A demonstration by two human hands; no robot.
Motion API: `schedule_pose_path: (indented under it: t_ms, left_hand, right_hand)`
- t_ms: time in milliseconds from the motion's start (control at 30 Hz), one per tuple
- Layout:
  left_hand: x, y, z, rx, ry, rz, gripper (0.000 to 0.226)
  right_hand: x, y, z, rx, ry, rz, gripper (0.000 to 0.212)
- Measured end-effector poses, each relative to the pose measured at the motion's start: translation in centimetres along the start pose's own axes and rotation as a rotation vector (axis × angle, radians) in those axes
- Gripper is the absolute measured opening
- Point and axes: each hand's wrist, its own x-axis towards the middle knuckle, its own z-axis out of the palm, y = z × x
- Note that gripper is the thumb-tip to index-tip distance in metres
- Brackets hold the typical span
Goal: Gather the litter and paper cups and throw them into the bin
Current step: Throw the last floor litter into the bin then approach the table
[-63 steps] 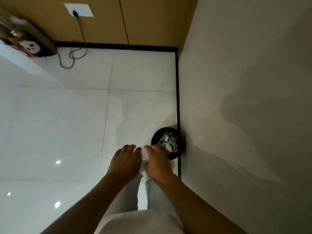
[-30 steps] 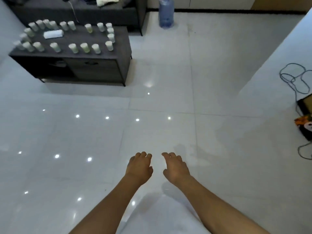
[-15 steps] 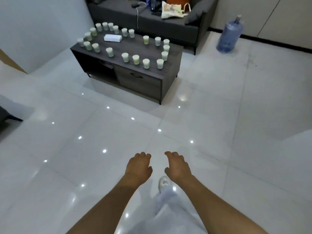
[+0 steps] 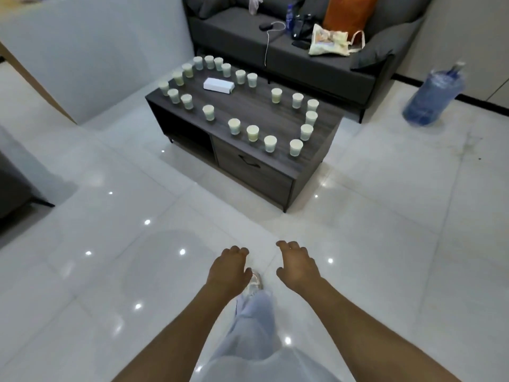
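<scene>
both the left hand (image 4: 227,268) and the right hand (image 4: 296,267) hang over the tiled floor (image 4: 385,244) with fingers loosely curled, holding nothing. the paper cups (image 4: 252,133) stand upright around the edges of the dark coffee table (image 4: 248,111), well ahead of the hands, with a white box (image 4: 219,85) among them.

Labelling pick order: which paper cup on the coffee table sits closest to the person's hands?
The paper cup at the table's front right corner, last in the near-edge row. It sits lowest in the view, nearest the empty right hand; every other cup stands further back or left.

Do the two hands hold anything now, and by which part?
Nothing is held. The left hand and the right hand hang empty over the floor, fingers loosely curled.
</scene>
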Motion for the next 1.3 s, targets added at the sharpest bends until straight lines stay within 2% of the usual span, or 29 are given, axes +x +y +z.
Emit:
schedule_pose_path:
  t_ms: [200, 500, 900, 1067, 1300]
  left_hand:
    - [12.9, -2.1, -6.8, -0.011, -0.011, 0.006, 0.045]
    - [26.8, -4.2, -14.2, 0.005, -0.011, -0.018, 0.048]
    - [47.6, -6.3, -25.5, -0.054, 0.052, -0.131, 0.044]
    - [52.8, -10.2, -29.2, -0.094, 0.057, -0.191, 0.044]
    - [61.3, -20.7, -35.6, -0.123, 0.079, -0.202, 0.042]
  right_hand:
    - [12.1, -2.4, -6.6, 0.037, -0.016, 0.038, 0.064]
    - [26.1, -4.6, -14.4, 0.041, -0.044, 0.022, 0.064]
    - [48.1, -7.2, -27.4, -0.027, -0.068, -0.084, 0.057]
    - [55.6, -11.2, -30.9, -0.074, -0.1, -0.13, 0.057]
    - [66.8, -20.6, -32.3, -0.079, -0.125, -0.13, 0.056]
